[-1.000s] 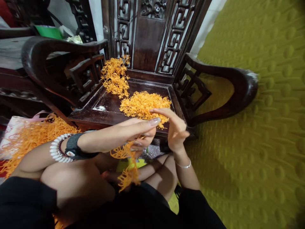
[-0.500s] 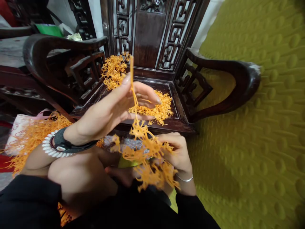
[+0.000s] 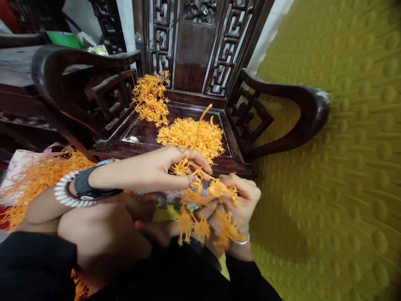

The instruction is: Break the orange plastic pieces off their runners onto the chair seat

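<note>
The left hand (image 3: 175,167) pinches one thin orange strand (image 3: 200,121) that points up and far. The right hand (image 3: 241,196) is closed around the orange bunch (image 3: 203,209), touching just right.

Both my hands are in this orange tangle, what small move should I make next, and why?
Probably pull the left hand gently up and away while the right hand holds the tangle steady. The left fingers pinch one strand whose free end points up over the chair, while its lower part looks caught in the clump the right hand grips.
</note>
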Motion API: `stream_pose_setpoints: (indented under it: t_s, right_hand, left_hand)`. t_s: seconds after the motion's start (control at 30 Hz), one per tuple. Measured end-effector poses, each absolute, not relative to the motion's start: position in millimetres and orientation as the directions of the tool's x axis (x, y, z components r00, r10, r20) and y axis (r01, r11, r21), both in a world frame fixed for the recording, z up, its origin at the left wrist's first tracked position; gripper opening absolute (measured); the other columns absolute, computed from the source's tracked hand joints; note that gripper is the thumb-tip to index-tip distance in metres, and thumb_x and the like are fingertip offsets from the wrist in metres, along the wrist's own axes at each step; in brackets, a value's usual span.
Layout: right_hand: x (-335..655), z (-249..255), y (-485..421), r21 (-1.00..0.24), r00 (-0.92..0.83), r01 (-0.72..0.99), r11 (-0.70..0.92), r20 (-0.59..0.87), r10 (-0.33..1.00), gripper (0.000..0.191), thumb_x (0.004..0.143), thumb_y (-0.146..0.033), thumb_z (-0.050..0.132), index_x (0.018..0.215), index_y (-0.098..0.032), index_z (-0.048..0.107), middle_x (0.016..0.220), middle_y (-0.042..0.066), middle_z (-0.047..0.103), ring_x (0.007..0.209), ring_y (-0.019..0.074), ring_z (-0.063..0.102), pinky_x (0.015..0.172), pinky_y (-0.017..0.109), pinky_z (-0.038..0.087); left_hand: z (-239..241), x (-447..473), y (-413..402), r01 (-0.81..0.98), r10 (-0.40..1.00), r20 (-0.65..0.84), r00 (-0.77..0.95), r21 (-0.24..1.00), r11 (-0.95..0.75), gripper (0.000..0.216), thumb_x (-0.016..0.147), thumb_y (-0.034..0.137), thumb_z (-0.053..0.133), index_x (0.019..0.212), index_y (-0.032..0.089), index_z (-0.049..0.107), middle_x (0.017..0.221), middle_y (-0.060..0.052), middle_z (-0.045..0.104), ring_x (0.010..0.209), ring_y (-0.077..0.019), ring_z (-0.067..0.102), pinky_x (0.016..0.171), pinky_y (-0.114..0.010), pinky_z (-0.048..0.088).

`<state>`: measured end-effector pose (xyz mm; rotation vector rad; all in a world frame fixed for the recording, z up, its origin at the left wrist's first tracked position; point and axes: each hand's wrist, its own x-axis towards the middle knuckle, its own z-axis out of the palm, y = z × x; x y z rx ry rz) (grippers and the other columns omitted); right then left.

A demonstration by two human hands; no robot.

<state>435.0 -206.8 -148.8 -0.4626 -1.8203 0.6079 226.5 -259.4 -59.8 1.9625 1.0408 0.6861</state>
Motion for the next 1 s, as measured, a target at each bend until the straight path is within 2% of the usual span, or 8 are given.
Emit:
stream_pose_setpoints:
  t_s: [0.17,0.3,0.43,0.53,0.67,0.77,0.87,1.0]
  right_hand:
    - [428,-155,-207,-0.765,-0.087,-0.223,0.604,0.632,0.77,0.053,0.098,-0.038,0.034,0.05,-0.02,0.047,0.043,-0.003,0.041,0.04,0.0093,0.036,0.047,0.027,0.033]
    - [429,-150,-201,-0.73,-0.185,-0.47,0.496,0.631,0.753,0.047,0.094,-0.042,0.041,0.053,-0.02,0.04,0.045,-0.004,0.032,0.041,0.0099,0.03,0.047,0.028,0.03]
    - [436,-152,-193,-0.732,-0.369,-0.499,0.465,0.664,0.65,0.027,0.077,-0.043,0.062,0.072,-0.02,0.051,0.067,0.0,0.045,0.059,0.0134,0.042,0.053,0.028,0.034]
    - [437,-158,-191,-0.728,-0.396,-0.515,0.452,0.67,0.628,0.029,0.066,-0.037,0.071,0.079,-0.02,0.05,0.078,0.001,0.048,0.069,0.016,0.046,0.057,0.029,0.038]
    - [435,-162,-189,-0.694,-0.316,-0.527,0.491,0.696,0.645,0.03,0.075,-0.026,0.065,0.061,-0.02,0.039,0.065,-0.002,0.042,0.059,0.0132,0.042,0.055,0.028,0.036]
    - [440,-158,-185,-0.624,-0.311,-0.572,0.533,0.766,0.562,0.036,0.073,-0.047,0.065,0.059,-0.021,0.044,0.061,-0.001,0.043,0.058,0.0142,0.045,0.056,0.03,0.04]
    - [450,-151,-181,-0.673,-0.44,-0.507,0.539,0.739,0.51,0.057,0.074,-0.076,0.045,0.08,-0.024,0.066,0.082,0.006,0.062,0.079,0.0229,0.06,0.075,0.042,0.05]
    - [457,-145,-183,-0.839,-0.507,-0.302,0.453,0.544,0.669,0.064,0.086,-0.07,0.034,0.108,-0.021,0.067,0.105,0.01,0.067,0.098,0.0251,0.063,0.095,0.046,0.047]
  left_hand:
    - [-68,227,-250,0.272,0.851,0.005,0.526,0.946,-0.173,0.03,0.081,0.01,0.058,0.11,0.014,0.062,0.103,-0.004,0.067,0.084,-0.0115,0.062,0.074,-0.02,0.048]
    - [-72,227,-245,0.093,0.865,-0.057,0.499,0.996,0.012,0.027,0.084,0.008,0.053,0.108,0.012,0.063,0.093,-0.005,0.069,0.058,-0.0045,0.053,0.051,-0.014,0.039]
    - [-68,228,-247,-0.072,0.89,-0.044,0.453,0.994,0.086,0.021,0.087,0.009,0.052,0.102,0.009,0.065,0.088,-0.006,0.069,0.044,0.0001,0.038,0.042,-0.013,0.03]
    - [-65,231,-249,-0.128,0.895,-0.039,0.445,0.986,0.107,0.023,0.088,0.011,0.052,0.107,0.01,0.065,0.092,-0.007,0.069,0.045,-0.001,0.044,0.041,-0.013,0.033]
    - [-64,232,-249,-0.032,0.878,-0.023,0.477,0.999,0.043,0.025,0.095,0.021,0.046,0.106,0.012,0.067,0.093,-0.009,0.07,0.051,-0.0053,0.053,0.05,-0.017,0.044]
    - [-64,231,-249,0.046,0.882,0.007,0.47,0.998,-0.032,0.029,0.097,0.021,0.042,0.101,0.011,0.069,0.083,-0.008,0.071,0.06,-0.0079,0.059,0.062,-0.019,0.049]
    - [-66,230,-248,0.072,0.905,0.039,0.423,0.994,-0.076,0.028,0.096,0.022,0.043,0.101,0.012,0.069,0.078,-0.007,0.071,0.065,-0.0105,0.062,0.065,-0.021,0.051]
    - [-71,234,-244,0.082,0.913,0.115,0.391,0.984,-0.159,0.027,0.095,0.023,0.045,0.103,0.012,0.069,0.079,-0.006,0.07,0.066,-0.0108,0.062,0.067,-0.021,0.051]
